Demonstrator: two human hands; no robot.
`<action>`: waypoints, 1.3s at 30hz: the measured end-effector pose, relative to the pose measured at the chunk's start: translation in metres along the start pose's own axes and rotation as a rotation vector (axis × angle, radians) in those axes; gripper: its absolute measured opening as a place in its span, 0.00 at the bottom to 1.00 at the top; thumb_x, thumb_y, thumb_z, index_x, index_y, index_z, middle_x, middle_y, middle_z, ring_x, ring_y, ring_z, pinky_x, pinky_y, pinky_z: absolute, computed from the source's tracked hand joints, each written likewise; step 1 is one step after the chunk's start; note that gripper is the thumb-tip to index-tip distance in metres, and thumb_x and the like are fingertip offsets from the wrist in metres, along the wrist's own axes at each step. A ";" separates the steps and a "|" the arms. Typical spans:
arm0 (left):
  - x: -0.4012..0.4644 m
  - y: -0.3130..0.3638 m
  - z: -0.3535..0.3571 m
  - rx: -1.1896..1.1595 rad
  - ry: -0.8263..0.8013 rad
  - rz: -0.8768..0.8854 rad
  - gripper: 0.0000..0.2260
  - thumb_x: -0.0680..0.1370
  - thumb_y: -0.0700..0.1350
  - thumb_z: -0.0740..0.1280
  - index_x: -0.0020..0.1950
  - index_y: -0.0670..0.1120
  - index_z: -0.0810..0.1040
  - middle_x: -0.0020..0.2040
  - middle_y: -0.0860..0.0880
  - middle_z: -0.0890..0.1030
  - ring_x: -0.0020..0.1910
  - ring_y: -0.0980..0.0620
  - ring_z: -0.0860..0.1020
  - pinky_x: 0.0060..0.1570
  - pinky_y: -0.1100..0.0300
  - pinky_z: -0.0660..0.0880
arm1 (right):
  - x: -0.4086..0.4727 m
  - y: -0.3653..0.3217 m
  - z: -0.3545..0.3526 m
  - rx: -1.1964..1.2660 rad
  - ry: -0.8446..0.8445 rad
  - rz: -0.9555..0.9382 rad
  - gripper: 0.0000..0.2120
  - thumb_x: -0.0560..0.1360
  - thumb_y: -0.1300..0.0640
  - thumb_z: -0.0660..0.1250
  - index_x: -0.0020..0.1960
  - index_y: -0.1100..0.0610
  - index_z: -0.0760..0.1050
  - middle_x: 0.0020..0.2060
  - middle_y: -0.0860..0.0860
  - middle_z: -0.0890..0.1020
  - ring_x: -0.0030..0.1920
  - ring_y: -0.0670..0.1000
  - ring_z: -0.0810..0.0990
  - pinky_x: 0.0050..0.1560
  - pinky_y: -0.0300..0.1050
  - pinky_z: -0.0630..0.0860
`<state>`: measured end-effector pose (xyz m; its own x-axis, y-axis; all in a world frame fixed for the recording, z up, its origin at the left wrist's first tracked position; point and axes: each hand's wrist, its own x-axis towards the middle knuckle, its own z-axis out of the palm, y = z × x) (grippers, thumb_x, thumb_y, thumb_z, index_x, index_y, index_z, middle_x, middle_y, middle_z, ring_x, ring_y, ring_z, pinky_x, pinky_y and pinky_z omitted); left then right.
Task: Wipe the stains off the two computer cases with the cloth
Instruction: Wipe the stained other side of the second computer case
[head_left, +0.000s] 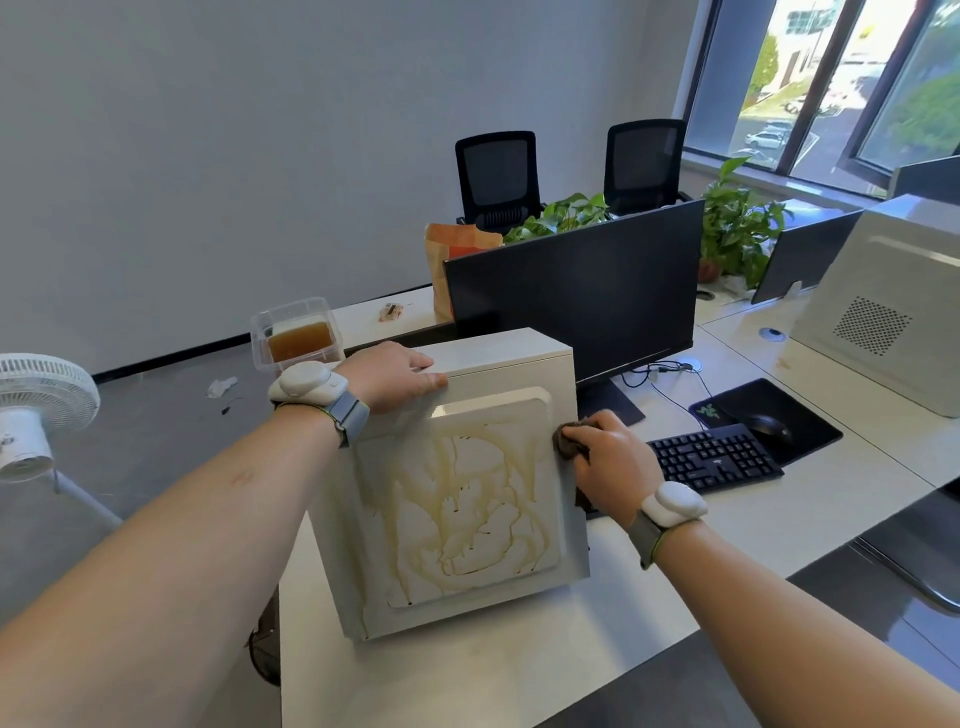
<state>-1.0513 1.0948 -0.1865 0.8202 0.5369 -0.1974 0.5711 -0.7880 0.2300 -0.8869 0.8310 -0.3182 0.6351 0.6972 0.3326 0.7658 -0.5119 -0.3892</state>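
A white computer case (457, 483) stands upright on the tabletop (519, 660) at the centre of the view, its broad side panel turned toward the camera and streaked with brownish-yellow stains (467, 499) that run over most of the raised panel. The left hand (395, 376) rests on the case's top edge at about 11 o'clock from the stains, fingers laid nearly straight over the top with the thumb along the front edge. The right hand (613, 462) sits at 3 o'clock against the panel's right edge — its fingers are curled round a crumpled brown cloth (571, 439), which touches the panel there.

A second white case (883, 306) stands far off at 2 o'clock, its perforated vent facing this way. Between the two cases are a dark monitor (571, 296), a black keyboard (717, 457) and a mouse (769, 426) on a black pad. At 10 o'clock a clear tub of brown liquid (296, 338) stands just behind the stained case — whether they touch cannot be told. A white fan (36, 395) shows at 9 o'clock.
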 end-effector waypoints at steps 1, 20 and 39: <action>0.001 0.005 0.001 0.031 0.002 0.008 0.20 0.83 0.61 0.59 0.58 0.47 0.80 0.57 0.48 0.80 0.57 0.46 0.78 0.54 0.52 0.73 | 0.001 -0.002 -0.002 0.033 0.051 0.000 0.17 0.76 0.59 0.69 0.63 0.50 0.82 0.57 0.51 0.77 0.48 0.56 0.81 0.41 0.49 0.81; -0.011 0.024 0.041 0.192 0.297 -0.015 0.42 0.71 0.81 0.54 0.79 0.58 0.67 0.75 0.56 0.74 0.70 0.47 0.74 0.63 0.47 0.73 | -0.002 0.003 0.002 0.025 0.044 -0.102 0.20 0.75 0.59 0.70 0.66 0.51 0.79 0.56 0.53 0.76 0.46 0.57 0.80 0.35 0.44 0.77; -0.016 0.033 0.036 0.186 0.355 -0.052 0.27 0.80 0.72 0.53 0.69 0.59 0.77 0.66 0.53 0.81 0.64 0.45 0.78 0.58 0.49 0.75 | -0.014 0.001 0.006 -0.012 0.059 -0.029 0.19 0.76 0.57 0.67 0.66 0.49 0.78 0.54 0.53 0.77 0.46 0.57 0.79 0.33 0.51 0.80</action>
<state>-1.0464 1.0496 -0.2104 0.7694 0.6222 0.1447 0.6230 -0.7809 0.0451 -0.8959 0.8233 -0.3284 0.6170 0.6813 0.3938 0.7850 -0.4980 -0.3684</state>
